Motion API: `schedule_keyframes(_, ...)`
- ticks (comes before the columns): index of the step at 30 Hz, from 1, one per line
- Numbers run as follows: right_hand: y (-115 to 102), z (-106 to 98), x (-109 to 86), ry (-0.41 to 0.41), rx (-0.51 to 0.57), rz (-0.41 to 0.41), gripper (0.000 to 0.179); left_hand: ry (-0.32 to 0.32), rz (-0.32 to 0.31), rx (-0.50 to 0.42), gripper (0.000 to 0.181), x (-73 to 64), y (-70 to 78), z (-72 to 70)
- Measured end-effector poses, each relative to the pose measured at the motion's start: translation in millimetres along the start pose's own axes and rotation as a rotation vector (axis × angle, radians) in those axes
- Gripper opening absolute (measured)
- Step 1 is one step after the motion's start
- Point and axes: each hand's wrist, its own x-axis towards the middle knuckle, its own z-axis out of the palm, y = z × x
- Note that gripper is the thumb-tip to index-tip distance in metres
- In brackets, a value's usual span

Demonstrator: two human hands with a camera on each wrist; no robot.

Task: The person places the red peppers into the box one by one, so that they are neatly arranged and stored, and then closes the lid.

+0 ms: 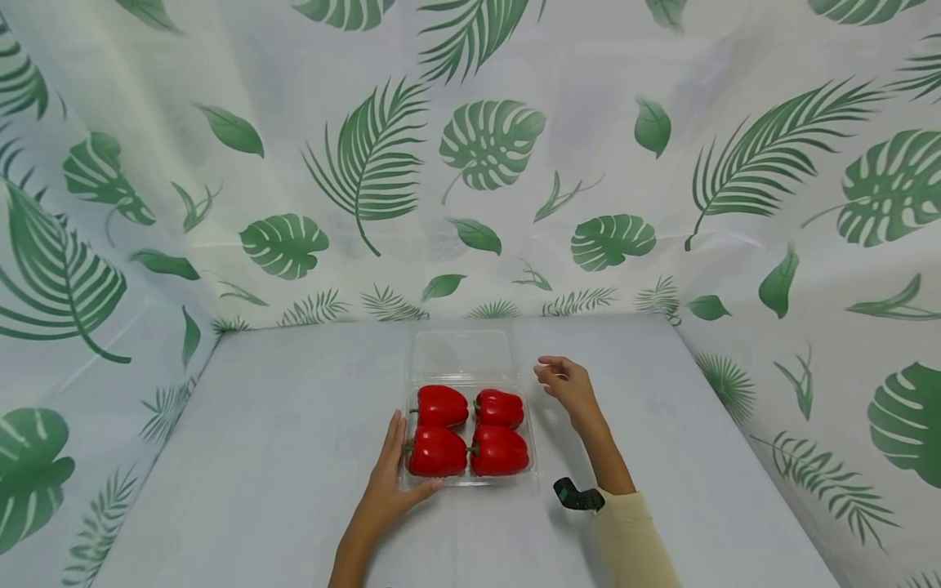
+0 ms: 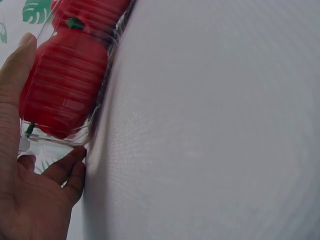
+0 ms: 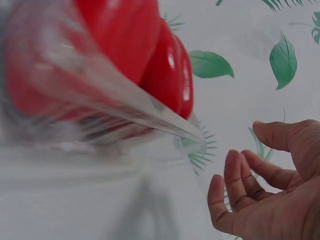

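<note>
A clear plastic clamshell container [image 1: 478, 482] sits on the table with its lid [image 1: 463, 353] folded back toward the wall. Several red bell peppers [image 1: 437, 452] lie in two rows inside it, some with green stems pointing left. My left hand [image 1: 385, 487] rests against the container's near left corner, thumb [image 2: 20, 70] along the near wall and fingers [image 2: 65, 167] by the left side. Just right of the container, my right hand [image 1: 569, 388] is raised off the table, its fingers [image 3: 235, 180] loosely bent and holding nothing.
The white table [image 1: 294, 408] stretches out on both sides of the container. A leaf-printed sheet [image 1: 559, 147] stands behind it and along both sides. On the right wrist sits a dark strapped device [image 1: 577, 495], beside a pale yellow sleeve [image 1: 632, 539].
</note>
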Motion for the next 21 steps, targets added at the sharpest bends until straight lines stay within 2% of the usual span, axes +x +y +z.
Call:
schedule_keyframes(5,-5,2,18.5,-0.072,-0.061,0.08,0.055,0.002,-0.01,0.011,0.115,-2.0,-1.4,-0.2)
schedule_keyframes(10,-1,8,37.4,-0.13,-0.128,0.092,0.053,-0.001,-0.008,0.011,0.116,-1.6,-2.0,-2.3)
schedule_keyframes(14,3,14,46.3,-0.144,-0.161,0.07,0.045,-0.006,0.011,0.008,0.114,-0.1,-2.4,-3.5)
schedule_keyframes(21,4,21,48.6,-0.105,-0.199,0.045,0.038,-0.006,0.016,0.0,0.113,0.4,-2.5,-2.5)
